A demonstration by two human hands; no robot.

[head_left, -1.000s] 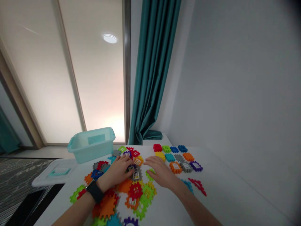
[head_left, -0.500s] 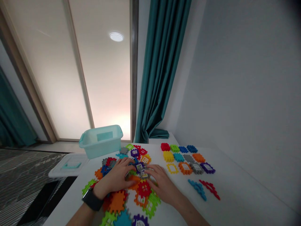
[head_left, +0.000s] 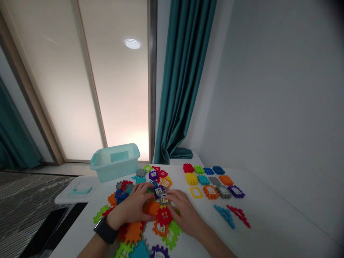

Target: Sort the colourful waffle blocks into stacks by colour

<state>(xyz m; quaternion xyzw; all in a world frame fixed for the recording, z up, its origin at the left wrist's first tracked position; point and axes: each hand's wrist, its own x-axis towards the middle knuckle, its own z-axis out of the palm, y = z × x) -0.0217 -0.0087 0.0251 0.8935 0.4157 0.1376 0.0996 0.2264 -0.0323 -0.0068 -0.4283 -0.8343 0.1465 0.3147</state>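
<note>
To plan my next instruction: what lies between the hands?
Head view: an orange tile, a red windowed tile and a grey windowed tile lie between the left hand and the right hand.

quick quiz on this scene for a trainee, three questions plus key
1. True or false: the left hand has a black wrist strap on its wrist.
2. What stands beyond the pile of interlocking plastic tiles? A) a teal plastic tub B) a cardboard box C) a metal bucket
3. Fill in: right of the right hand lie a blue tile strip and a ___ tile strip.

Key: 1. True 2. A 3. red tile strip
</note>
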